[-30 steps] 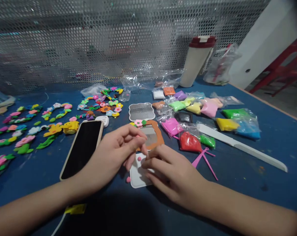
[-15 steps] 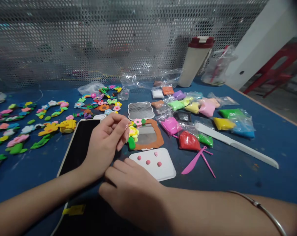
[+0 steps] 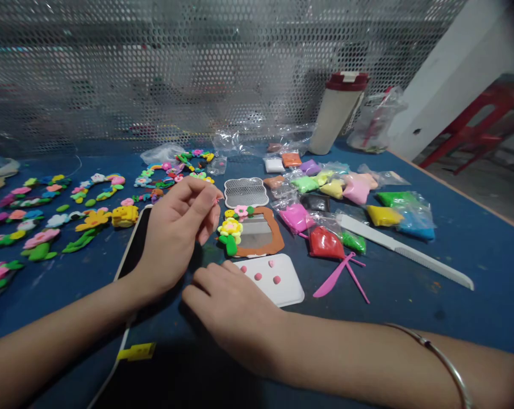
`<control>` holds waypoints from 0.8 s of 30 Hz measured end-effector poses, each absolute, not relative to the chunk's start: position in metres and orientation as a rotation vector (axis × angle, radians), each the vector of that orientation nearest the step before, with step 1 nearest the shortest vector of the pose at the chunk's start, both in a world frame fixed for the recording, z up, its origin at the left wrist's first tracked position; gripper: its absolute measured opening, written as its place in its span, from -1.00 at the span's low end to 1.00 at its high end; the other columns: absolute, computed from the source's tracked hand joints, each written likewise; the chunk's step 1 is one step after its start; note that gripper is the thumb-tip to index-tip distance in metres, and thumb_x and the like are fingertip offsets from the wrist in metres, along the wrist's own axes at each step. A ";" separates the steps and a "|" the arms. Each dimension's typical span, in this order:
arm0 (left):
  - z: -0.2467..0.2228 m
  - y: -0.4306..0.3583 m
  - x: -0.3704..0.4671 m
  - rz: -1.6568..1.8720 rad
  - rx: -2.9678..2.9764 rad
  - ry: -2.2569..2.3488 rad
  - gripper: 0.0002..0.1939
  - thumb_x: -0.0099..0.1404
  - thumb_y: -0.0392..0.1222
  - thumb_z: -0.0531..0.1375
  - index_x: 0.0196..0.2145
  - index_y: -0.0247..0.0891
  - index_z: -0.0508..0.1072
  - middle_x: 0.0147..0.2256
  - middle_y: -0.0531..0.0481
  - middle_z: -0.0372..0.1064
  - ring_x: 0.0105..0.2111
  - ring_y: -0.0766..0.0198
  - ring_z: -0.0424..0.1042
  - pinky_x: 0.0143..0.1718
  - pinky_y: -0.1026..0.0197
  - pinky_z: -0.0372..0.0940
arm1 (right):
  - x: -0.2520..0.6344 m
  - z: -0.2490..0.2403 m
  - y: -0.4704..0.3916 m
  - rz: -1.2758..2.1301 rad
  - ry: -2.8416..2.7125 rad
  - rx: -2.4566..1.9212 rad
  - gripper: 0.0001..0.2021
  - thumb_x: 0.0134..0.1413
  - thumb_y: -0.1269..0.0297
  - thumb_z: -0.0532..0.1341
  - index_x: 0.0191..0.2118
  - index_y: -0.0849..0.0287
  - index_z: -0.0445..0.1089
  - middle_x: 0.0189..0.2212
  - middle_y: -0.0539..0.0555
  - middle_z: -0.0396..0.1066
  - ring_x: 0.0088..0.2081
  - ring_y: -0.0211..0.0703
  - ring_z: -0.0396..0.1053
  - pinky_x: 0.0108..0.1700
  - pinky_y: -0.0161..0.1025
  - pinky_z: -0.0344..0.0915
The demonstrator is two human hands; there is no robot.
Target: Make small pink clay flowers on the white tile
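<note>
Between thumb and fingertips, my left hand (image 3: 180, 227) pinches a small bit of pink clay (image 3: 216, 201), raised above the black phone (image 3: 133, 244). My right hand (image 3: 235, 315) is curled low over the near edge of a white tray (image 3: 288, 287); its fingertips point down and what they hold, if anything, is hidden. Pink clay balls (image 3: 276, 280) sit on that tray. Just behind it lies a mirror with a brown clay border (image 3: 276, 233), its left side bearing a yellow flower (image 3: 230, 228), a pink flower and green leaves.
Bagged clay (image 3: 327, 243), pink plastic tools (image 3: 335, 277) and a white serrated knife (image 3: 410, 250) lie to the right. A tumbler (image 3: 339, 113) stands at the back. Clay-decorated frames (image 3: 99, 187) cover the left. A small silver mirror (image 3: 246, 193) lies behind the brown-bordered one.
My left hand has moved slightly left and up, uncovering the yellow flower and the pink bit at its fingertips. My right hand has shifted a little to the right.
</note>
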State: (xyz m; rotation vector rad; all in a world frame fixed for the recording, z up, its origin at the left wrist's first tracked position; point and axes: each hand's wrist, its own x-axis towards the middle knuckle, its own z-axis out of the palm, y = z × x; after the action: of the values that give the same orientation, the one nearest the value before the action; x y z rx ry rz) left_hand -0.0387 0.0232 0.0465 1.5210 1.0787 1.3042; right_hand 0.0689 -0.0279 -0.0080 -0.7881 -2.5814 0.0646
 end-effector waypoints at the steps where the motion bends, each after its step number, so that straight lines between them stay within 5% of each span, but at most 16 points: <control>1: 0.046 0.024 -0.039 1.305 1.525 1.074 -0.84 0.28 -0.06 0.16 -0.42 -0.14 0.38 -0.61 0.16 0.22 -0.69 0.45 0.08 -0.65 0.32 0.00 | 0.070 -0.008 -0.027 0.072 -2.590 -0.816 -0.89 0.06 0.50 0.15 -0.28 0.20 0.26 -0.35 0.08 0.34 -0.35 -0.11 0.21 -0.40 -0.18 0.09; 9: 0.046 0.023 -0.041 1.279 1.563 1.076 -0.85 0.32 -0.10 0.13 -0.40 -0.16 0.36 -0.58 0.14 0.21 -0.68 0.47 0.09 -0.67 0.37 0.04 | 0.078 -0.001 -0.022 0.015 -2.583 -0.822 -0.90 0.07 0.51 0.13 -0.28 0.20 0.28 -0.37 0.08 0.35 -0.37 -0.11 0.24 -0.36 -0.19 0.15; 17: 0.045 0.012 -0.034 1.076 1.549 1.056 -0.90 0.32 -0.15 0.12 -0.35 -0.18 0.35 -0.54 0.15 0.29 -0.68 0.50 0.14 -0.64 0.40 0.07 | 0.163 0.027 -0.008 0.579 -2.210 -1.149 -0.84 0.04 0.61 0.15 -0.32 0.21 0.33 -0.37 0.02 0.34 -0.32 -0.25 0.31 -0.32 -0.34 0.22; 24: 0.026 -0.011 -0.020 0.673 1.332 1.093 -0.86 0.27 -0.14 0.10 -0.28 -0.25 0.33 -0.68 0.21 0.17 -0.70 0.45 0.13 -0.66 0.41 0.03 | 0.184 0.010 -0.007 0.791 -2.167 -1.195 -0.95 0.13 0.45 0.18 -0.33 0.20 0.37 -0.37 0.02 0.40 -0.33 -0.25 0.33 -0.29 -0.31 0.24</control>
State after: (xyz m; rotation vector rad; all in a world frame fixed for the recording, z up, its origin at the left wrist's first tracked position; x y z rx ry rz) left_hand -0.0204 -0.0111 0.0263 1.3315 1.0931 0.6731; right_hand 0.1836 -0.0068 0.0101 -1.1946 -2.1665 0.7913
